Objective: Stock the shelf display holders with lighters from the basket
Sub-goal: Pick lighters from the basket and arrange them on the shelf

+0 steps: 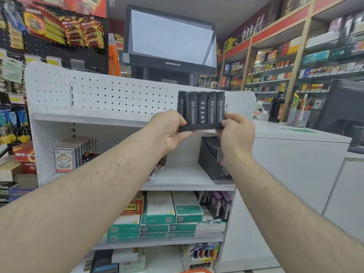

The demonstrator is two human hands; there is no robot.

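Black lighters (201,109), five in a row, upright in a short black strip holder (201,128), raised in front of the white pegboard back (118,91) of the shelf unit. Held at both ends: left hand (169,131) curled round the strip's left end, thumb over the face of the leftmost lighter; right hand (237,131) pinching the right end, fingers wrapped behind. Below and just right, on the white shelf (183,180), a slanted black display rack (211,158), seemingly only partly filled. Basket barely in view, maybe the orange rim (199,271) at the near edge. Step in hand, by the look: carrying one loaded strip to the rack. Next: lower, level the strip, slide into a free slot without tipping lighters out.
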